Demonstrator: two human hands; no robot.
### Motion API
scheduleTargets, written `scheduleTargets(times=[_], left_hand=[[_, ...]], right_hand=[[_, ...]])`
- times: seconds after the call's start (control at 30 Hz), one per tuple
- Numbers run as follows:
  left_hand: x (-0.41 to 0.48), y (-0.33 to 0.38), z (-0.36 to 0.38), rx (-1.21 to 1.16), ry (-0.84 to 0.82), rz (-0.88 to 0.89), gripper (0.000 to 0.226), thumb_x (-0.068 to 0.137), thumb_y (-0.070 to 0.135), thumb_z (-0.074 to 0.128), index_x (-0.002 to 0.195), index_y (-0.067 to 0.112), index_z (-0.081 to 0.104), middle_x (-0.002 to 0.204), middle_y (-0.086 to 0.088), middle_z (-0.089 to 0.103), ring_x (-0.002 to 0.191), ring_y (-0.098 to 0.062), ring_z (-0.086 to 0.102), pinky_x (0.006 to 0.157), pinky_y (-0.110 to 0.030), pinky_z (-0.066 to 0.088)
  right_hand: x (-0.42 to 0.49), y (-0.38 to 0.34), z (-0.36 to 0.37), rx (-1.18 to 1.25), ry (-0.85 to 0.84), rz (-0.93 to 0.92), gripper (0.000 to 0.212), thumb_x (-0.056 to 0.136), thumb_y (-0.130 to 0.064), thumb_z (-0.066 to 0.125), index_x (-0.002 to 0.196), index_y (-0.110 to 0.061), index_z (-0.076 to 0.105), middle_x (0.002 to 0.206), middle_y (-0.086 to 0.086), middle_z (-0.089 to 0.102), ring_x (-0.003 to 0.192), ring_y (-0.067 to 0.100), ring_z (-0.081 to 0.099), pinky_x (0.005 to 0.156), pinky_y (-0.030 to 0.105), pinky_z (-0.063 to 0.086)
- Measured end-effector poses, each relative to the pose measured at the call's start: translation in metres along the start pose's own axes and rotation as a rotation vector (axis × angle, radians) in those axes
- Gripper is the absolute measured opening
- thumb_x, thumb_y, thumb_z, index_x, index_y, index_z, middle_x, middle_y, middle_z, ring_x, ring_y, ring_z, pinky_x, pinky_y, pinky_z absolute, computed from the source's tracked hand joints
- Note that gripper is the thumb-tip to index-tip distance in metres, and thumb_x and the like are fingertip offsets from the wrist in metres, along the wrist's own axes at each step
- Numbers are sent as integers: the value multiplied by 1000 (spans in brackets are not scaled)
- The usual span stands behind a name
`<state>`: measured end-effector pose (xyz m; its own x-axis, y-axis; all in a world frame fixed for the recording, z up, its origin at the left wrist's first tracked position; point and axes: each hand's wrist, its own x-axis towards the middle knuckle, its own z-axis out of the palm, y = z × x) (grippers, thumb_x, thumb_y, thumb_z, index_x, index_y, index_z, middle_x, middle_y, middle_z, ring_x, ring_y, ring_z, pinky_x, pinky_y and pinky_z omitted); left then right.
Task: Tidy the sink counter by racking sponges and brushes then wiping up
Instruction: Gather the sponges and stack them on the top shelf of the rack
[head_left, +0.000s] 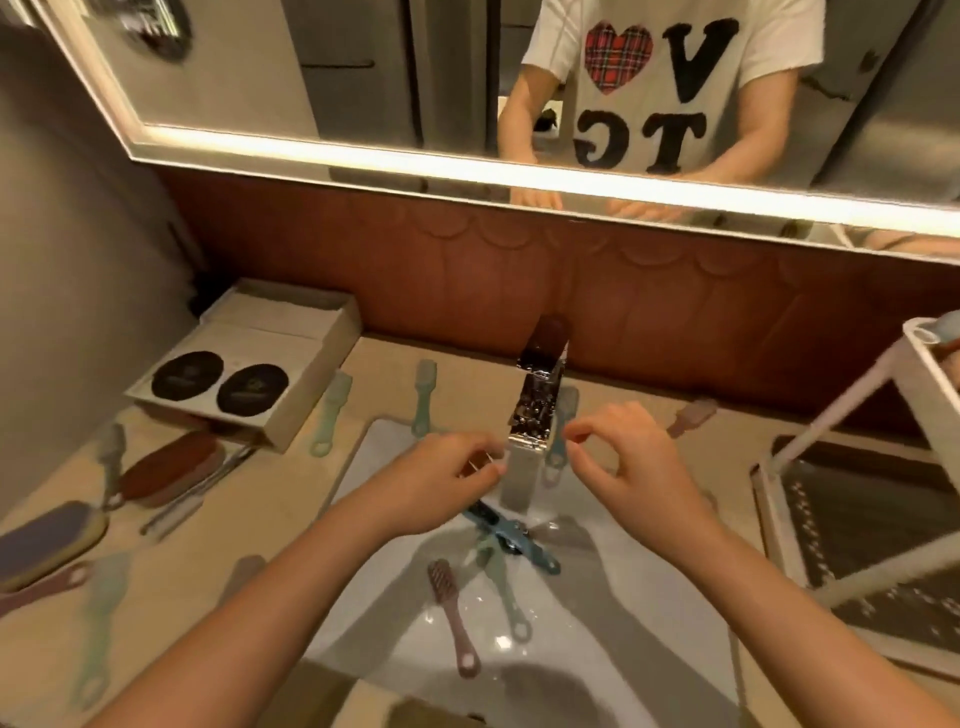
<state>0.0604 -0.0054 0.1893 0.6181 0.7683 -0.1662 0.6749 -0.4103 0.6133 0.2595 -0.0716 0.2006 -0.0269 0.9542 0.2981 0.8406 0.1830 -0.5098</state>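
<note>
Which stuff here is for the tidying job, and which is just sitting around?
For the job: pink brush, blue brush, brown sponge, purple sponge, white rack.
Just lying about: box, tap, mirror.

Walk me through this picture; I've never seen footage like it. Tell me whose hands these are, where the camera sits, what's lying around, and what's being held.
There is no machine here: one camera worn on a person's head looks down at their own bare hands. The left hand and right hand hover with curled fingers on either side of the tap, above the sink; whether either pinches something small is too blurred to tell. In the sink lie a pink brush, a blue brush and a green brush. On the counter to the left are other brushes, a brown sponge, a purple sponge and a cardboard box. A white rack stands on the right. The mirror above shows the same person reflected.
</note>
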Motion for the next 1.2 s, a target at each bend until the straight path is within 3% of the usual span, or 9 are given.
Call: scheduleTargets(times=[0.17,0.43,0.63,0.83,0.97,1.1,1.2], left_hand=[[-52,-79,-14,-11,51,-182,33,93,38,47,122,23,56,112,4,62,101,-11,58,89,-30,48],[-120,-220,-43,-28,193,-461,31,93,31,50,119,17,58,122,-3,61,108,-15,56,84,-25,42],[-128,-298,-75,135,353,-510,36,91,26,55,124,13,53,125,-6,53,114,-23,52,94,-37,45],[-112,-346,-92,297,250,-604,65,84,35,61,139,12,33,136,-12,42,122,-31,43,97,-43,41],[-99,-359,-97,418,228,-633,78,79,41,67,141,12,29,138,-13,41,125,-32,39,98,-43,40],[-93,-365,-101,408,256,-647,74,79,38,69,138,12,33,133,-15,44,122,-33,42,96,-44,41],[-98,-365,-104,272,313,-671,65,78,40,70,129,9,44,124,-17,49,115,-35,46,92,-44,44]], right_hand=[[18,-35,66,67,-157,8,17,90,-24,55,103,-20,66,94,-13,57,97,8,47,86,27,38],[44,-86,166,115,-349,20,17,89,-22,54,101,-21,66,92,-7,62,95,17,54,84,36,44],[58,-113,211,69,-465,15,20,90,-22,52,104,-19,65,89,-8,58,94,19,53,81,33,41],[66,-127,238,45,-529,34,20,91,-22,49,103,-19,65,87,-11,53,94,18,52,77,30,38],[70,-131,244,36,-551,57,21,91,-23,49,105,-21,65,88,-12,53,95,17,52,78,29,38],[71,-134,246,42,-570,87,22,91,-22,48,105,-20,65,93,-7,59,96,17,52,79,29,39],[71,-138,247,69,-579,91,21,91,-21,49,103,-21,66,92,-8,59,94,16,53,81,30,42]])
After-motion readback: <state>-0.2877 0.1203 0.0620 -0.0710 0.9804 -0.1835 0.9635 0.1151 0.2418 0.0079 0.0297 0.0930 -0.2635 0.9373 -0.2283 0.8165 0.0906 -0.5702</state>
